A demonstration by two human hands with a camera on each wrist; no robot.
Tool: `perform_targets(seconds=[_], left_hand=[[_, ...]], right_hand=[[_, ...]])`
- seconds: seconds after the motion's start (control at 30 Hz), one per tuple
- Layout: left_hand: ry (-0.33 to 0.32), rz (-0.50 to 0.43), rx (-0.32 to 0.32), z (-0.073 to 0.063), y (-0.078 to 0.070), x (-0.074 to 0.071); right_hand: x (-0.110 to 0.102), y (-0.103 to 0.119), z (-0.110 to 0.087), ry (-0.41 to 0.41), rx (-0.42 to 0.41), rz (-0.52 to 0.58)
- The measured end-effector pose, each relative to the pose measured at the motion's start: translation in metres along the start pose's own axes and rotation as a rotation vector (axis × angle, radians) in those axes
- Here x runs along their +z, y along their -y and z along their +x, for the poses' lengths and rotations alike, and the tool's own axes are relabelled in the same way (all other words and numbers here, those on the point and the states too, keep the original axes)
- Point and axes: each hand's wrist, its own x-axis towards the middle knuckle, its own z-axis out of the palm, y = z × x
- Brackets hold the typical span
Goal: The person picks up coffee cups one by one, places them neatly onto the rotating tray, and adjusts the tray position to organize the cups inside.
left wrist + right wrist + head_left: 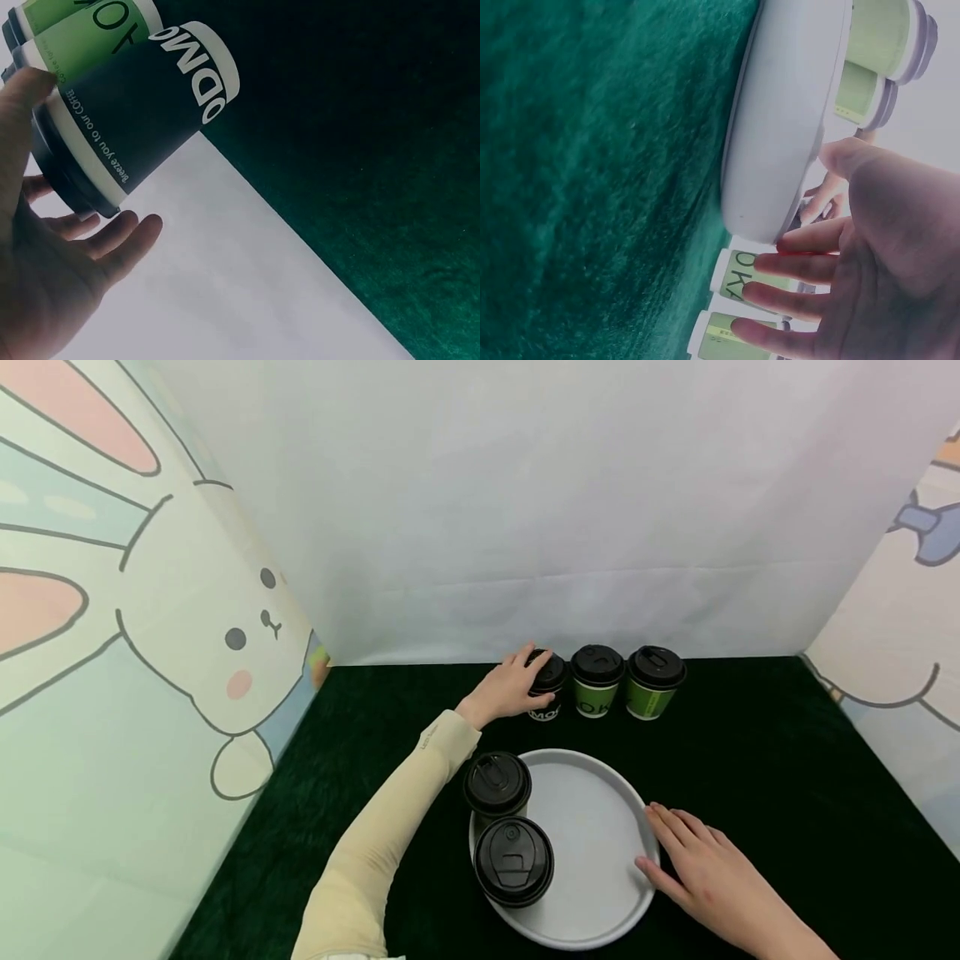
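My left hand [504, 689] is spread at the left side of a dark paper coffee cup [139, 109] with white lettering and a black lid. In the left wrist view its thumb lies by the lid edge, and the other fingers reach past the lid, not curled round it. Straight fingers of my right hand [708, 872] touch the right rim of a round white tray [600, 835]. Two lidded cups stand on the tray's left side, a farther cup [497, 785] and a nearer cup [515, 862].
Right of the dark cup stand a green cup [596, 683] and another green cup [654, 685], both with black lids. Dark green cloth [757, 760] covers the table. A white sheet [570, 510] hangs behind, with cartoon-printed panels [225, 610] at the sides.
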Motion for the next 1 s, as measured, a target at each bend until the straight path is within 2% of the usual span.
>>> perform_targets(seconds=[0.17, 0.37, 0.53, 0.67, 0.77, 0.9, 1.0], left_hand=[[-0.029, -0.06, 0.003, -0.003, 0.003, -0.001], [-0.079, -0.103, 0.01, -0.012, 0.007, -0.009], [-0.144, -0.126, 0.013, -0.025, 0.005, -0.027], [-0.183, -0.09, 0.036, -0.04, -0.005, -0.046], [-0.226, -0.043, 0.11, -0.054, -0.019, -0.063], [-0.308, 0.022, 0.267, -0.075, -0.043, -0.081], [-0.339, 0.05, 0.379, -0.092, -0.062, -0.088]], right_hand=[[-0.001, 0.003, -0.002, -0.003, 0.001, -0.013], [-0.002, 0.005, -0.003, -0.009, -0.002, -0.031], [-0.001, 0.005, -0.004, -0.012, -0.003, -0.035], [-0.001, 0.004, -0.005, -0.02, -0.008, -0.035], [-0.002, 0.005, -0.006, -0.025, -0.006, -0.037], [-0.003, 0.005, -0.005, -0.018, -0.005, -0.033], [-0.004, 0.003, -0.004, -0.013, -0.006, -0.026]])
